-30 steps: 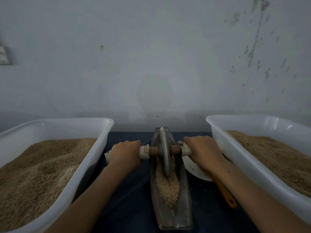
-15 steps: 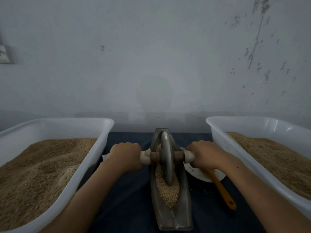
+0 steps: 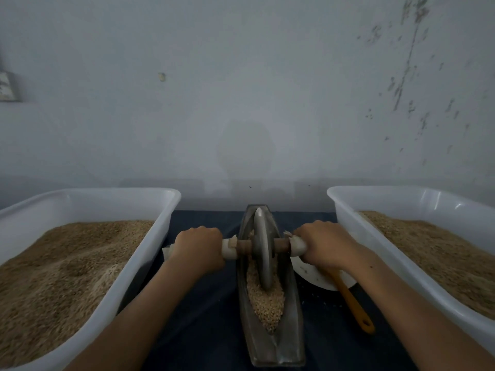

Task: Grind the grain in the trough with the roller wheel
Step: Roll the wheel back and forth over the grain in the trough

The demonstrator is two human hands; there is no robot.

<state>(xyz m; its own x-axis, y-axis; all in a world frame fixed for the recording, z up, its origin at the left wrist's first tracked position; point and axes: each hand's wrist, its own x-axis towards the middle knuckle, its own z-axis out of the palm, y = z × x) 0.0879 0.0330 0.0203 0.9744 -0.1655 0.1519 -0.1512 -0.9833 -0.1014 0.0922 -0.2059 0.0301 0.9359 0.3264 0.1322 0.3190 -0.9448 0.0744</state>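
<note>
We look down on a dark blue counter (image 3: 203, 311) set against a pale wall (image 3: 241, 89). In the middle stands a narrow, boat-shaped metal trough (image 3: 292, 330), lying lengthwise away from us. Grain (image 3: 265, 303) fills its channel, heaped mostly in the near half and tapering to a point toward the near end. The roller wheel (image 3: 261, 250) stands upright on edge in the trough, its lower rim sunk into the grain around the middle of the channel, its top reaching toward the far end. A wooden axle (image 3: 280, 246) passes through the wheel's centre and sticks out to both sides, with pale wrapping on each end.

Our left hand (image 3: 199, 249) has its grip curled tight round the left wrapped end of the axle, knuckles up. Our right hand (image 3: 321, 243) holds the right wrapped end the same way, fingers closed round it. Both forearms reach in from the bottom corners.

To the left sits a large white tub (image 3: 150, 253) heaped with brown grain; a matching white tub (image 3: 348, 223) with grain stands to the right. Between the trough and the right tub a white plate (image 3: 310, 277) lies on the counter, partly hidden under our right wrist, with an orange-handled utensil (image 3: 353, 303) resting on it, its handle pointing toward us.
</note>
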